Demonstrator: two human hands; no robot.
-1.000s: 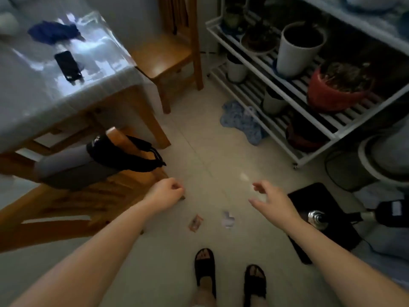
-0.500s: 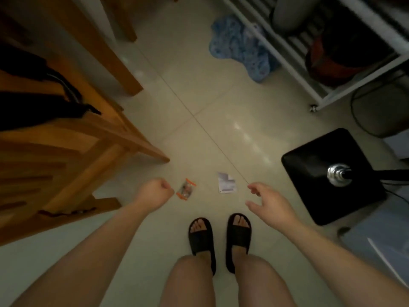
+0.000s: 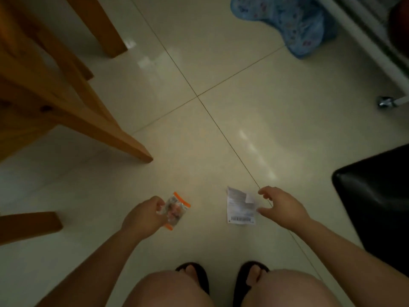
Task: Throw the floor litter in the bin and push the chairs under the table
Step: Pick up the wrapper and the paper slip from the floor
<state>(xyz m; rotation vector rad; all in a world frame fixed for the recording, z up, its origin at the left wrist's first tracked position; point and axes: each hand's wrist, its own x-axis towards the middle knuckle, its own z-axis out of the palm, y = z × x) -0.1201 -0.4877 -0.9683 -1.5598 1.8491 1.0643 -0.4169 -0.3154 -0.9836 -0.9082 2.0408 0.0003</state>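
Two pieces of litter lie on the pale tiled floor. A clear snack wrapper with orange ends (image 3: pixel 177 210) sits left of a white paper slip with a barcode (image 3: pixel 240 207). My left hand (image 3: pixel 145 217) is curled, with thumb and fingers closed over the wrapper's left edge. My right hand (image 3: pixel 282 207) is open, its fingers spread just at the slip's right edge. A wooden chair (image 3: pixel 66 111) stands to the left, its slanted leg ending near the wrapper. The bin is out of view.
A wooden table leg (image 3: pixel 104 29) stands at the upper left. A blue mat (image 3: pixel 294 23) lies at the top right beside a white rack on a castor (image 3: pixel 386 103). A black square base (image 3: pixel 376 196) sits at right. My sandalled feet (image 3: pixel 223 275) are below.
I have bent lower, so the floor looks closer. Both hands dropped to the litter: the left one reached the wrapper's edge and the right one came up to the paper slip.
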